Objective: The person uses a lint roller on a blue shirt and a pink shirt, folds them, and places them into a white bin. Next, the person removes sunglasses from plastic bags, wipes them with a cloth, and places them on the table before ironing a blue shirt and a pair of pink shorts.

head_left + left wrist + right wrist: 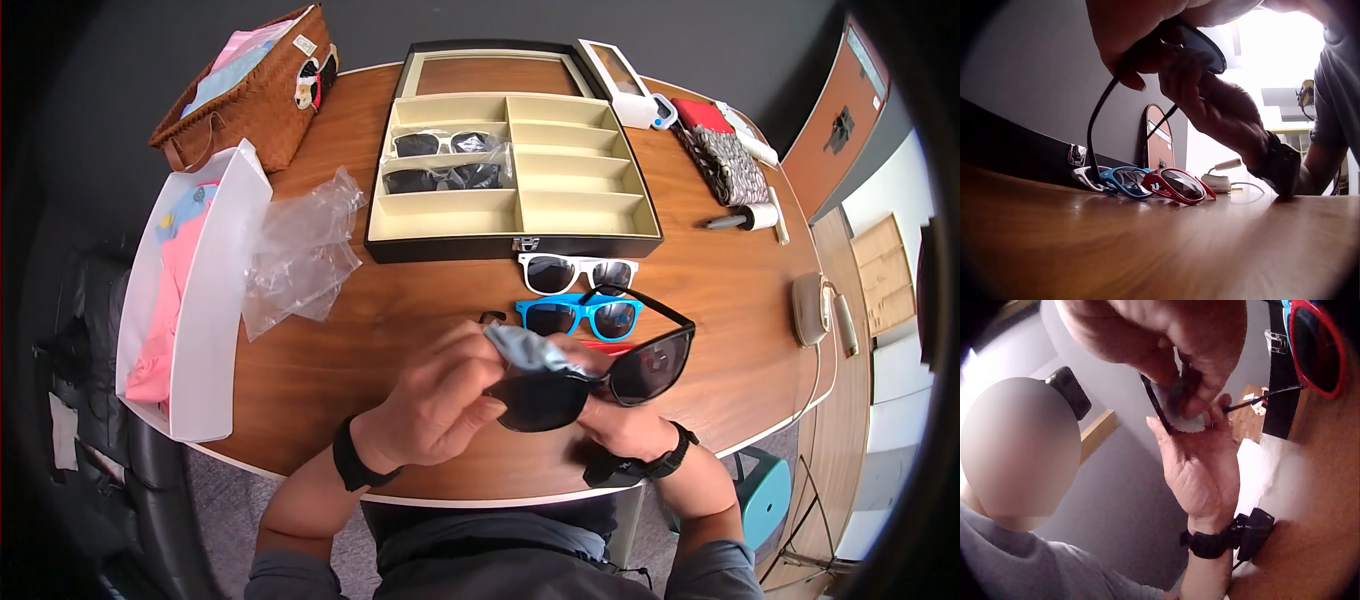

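Black sunglasses (648,368) are held up over the near part of the table, lenses tilted. My left hand (435,395) grips them at the rim of one lens, its thumb along the edge. A light grey cloth (525,348) is bunched over the top of that lens. My right hand (625,425) comes in under the bridge, fingers curled behind the lens. In the right wrist view, the right hand (1172,344) pinches the cloth at the lens, the left hand (1200,469) beyond it. Blue sunglasses (580,318), white sunglasses (577,273) and red sunglasses (1179,186) lie just past the hands.
A compartment case (450,215) with an upright lid holds two bagged sunglasses at the back. Crumpled plastic bags (300,260), a white bin (205,350) with clothes and a brown basket (240,130) stand left. Right are a lint roller (755,217) and a corded device (811,310).
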A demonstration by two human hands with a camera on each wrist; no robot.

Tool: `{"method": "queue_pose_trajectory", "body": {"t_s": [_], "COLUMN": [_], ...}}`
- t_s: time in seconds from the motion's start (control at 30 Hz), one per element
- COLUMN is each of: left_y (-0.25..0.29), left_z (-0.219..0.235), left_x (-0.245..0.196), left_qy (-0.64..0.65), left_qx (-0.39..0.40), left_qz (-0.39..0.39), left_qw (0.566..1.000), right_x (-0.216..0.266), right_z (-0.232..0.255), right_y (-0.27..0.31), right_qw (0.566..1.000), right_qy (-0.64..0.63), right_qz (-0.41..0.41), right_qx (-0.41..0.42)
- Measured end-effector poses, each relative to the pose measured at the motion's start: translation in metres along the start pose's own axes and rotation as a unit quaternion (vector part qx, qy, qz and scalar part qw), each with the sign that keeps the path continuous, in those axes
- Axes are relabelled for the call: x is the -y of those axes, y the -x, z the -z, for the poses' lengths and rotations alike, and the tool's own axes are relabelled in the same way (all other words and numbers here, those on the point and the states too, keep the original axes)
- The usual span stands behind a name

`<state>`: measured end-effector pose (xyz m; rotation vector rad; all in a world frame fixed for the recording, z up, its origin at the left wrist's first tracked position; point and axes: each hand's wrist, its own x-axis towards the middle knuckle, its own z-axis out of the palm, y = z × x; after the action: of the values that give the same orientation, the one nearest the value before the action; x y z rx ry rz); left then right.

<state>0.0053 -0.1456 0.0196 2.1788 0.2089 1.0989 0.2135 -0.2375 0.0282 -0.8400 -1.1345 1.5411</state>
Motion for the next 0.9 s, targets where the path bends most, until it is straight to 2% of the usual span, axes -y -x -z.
{"method": "queue_pose_trajectory", "body": {"t_s": [0.07,0.2,0.27,0.33,0.43,0.5,0.6,0.63,0.67,0.73,0.77,0.9], "left_y": [-0.001,-0.002,-0.001,-0.001,-0.004,-0.004,-0.007,-0.009,-0.009,-0.008,-0.009,-0.009], "left_z": [-0.002,-0.001,-0.001,0.000,0.003,0.002,0.004,0.005,0.005,0.006,0.005,0.001], "left_x": [-0.003,0.001,0.003,0.004,0.005,0.004,0.002,0.001,0.000,-0.002,-0.002,-0.005], "left_qy": [-0.015,-0.011,-0.001,0.007,-0.009,-0.023,-0.040,-0.043,-0.043,-0.058,-0.057,-0.064], "left_qx": [0.021,0.001,-0.011,-0.025,-0.043,-0.035,-0.026,-0.025,-0.024,-0.007,-0.006,-0.007], "left_qz": [0.008,-0.034,-0.034,-0.038,-0.025,-0.025,-0.035,-0.050,-0.052,-0.039,-0.040,-0.026], "left_qw": [1.000,0.999,0.999,0.999,0.999,0.999,0.998,0.998,0.997,0.997,0.998,0.998], "right_x": [0.005,0.018,0.018,-0.001,-0.002,-0.006,-0.008,-0.006,-0.007,-0.009,-0.006,-0.003], "right_z": [0.002,-0.004,-0.003,0.003,0.008,0.009,0.005,0.004,0.004,0.005,0.012,0.021], "right_y": [-0.005,-0.002,0.015,0.014,0.007,0.005,0.006,0.003,0.001,-0.001,0.004,0.013], "right_qw": [0.989,0.990,0.989,0.973,0.964,0.946,0.926,0.933,0.933,0.950,0.967,0.979], "right_qy": [0.130,0.126,-0.038,-0.226,-0.265,-0.320,-0.375,-0.350,-0.350,-0.277,-0.225,-0.163], "right_qz": [0.028,-0.001,-0.122,-0.034,0.006,0.044,0.017,0.012,0.013,0.010,-0.047,-0.110], "right_qx": [0.072,0.064,-0.073,-0.035,-0.027,0.012,0.034,0.087,0.087,0.141,0.105,0.057]}}
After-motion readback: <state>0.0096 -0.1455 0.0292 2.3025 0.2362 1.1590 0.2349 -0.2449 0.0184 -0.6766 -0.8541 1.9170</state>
